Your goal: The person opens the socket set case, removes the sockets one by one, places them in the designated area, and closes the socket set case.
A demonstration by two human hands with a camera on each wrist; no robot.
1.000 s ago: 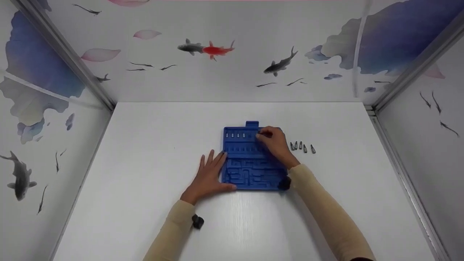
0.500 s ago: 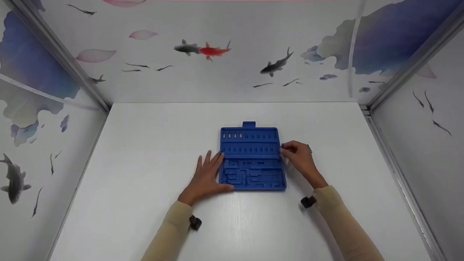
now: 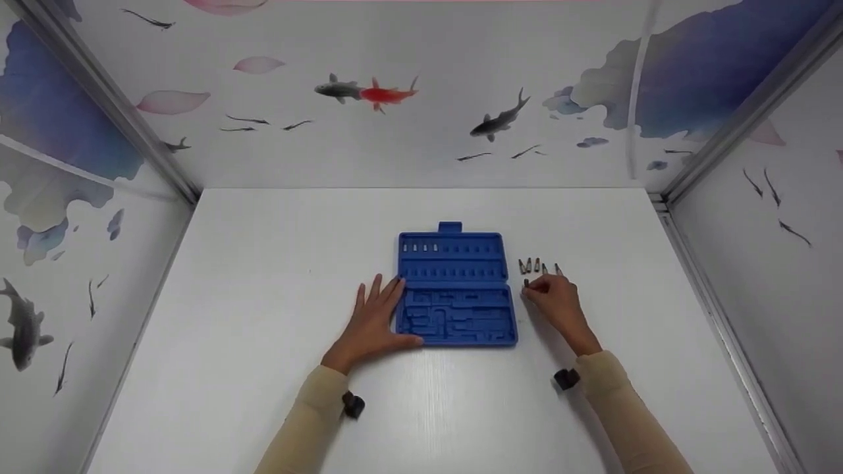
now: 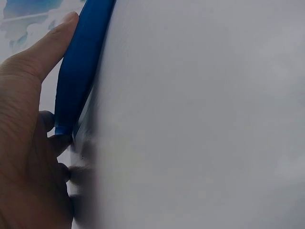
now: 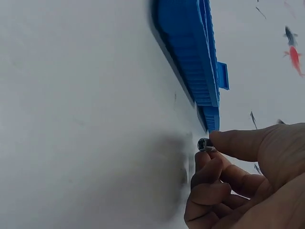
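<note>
Nearest the person, two long cream sleeves reach forward over the white desk [image 3: 263, 276]. The left hand [image 3: 372, 322] lies flat with its fingers spread and straight, palm on the desk, thumb and forefinger pressed along the near left edge of the blue tray [image 3: 454, 289]; the left wrist view shows the thumb laid against the tray's side wall, which seems meant to keep the light plastic from sliding. The right hand [image 3: 553, 299] rests just right of the tray, fingers curled, pinching a small metal bit [image 5: 205, 144] between thumb and forefinger; the bit is held clear of the desk. Just beyond that hand a short row of loose bits [image 3: 539, 266] stands on the desk, near the tray's right edge but apart from it. Farther in, the tray's back row holds a few seated bits [image 3: 420, 247] at its left end; the other slots are bare. The fish-painted walls [image 3: 395, 99] close the scene.
</note>
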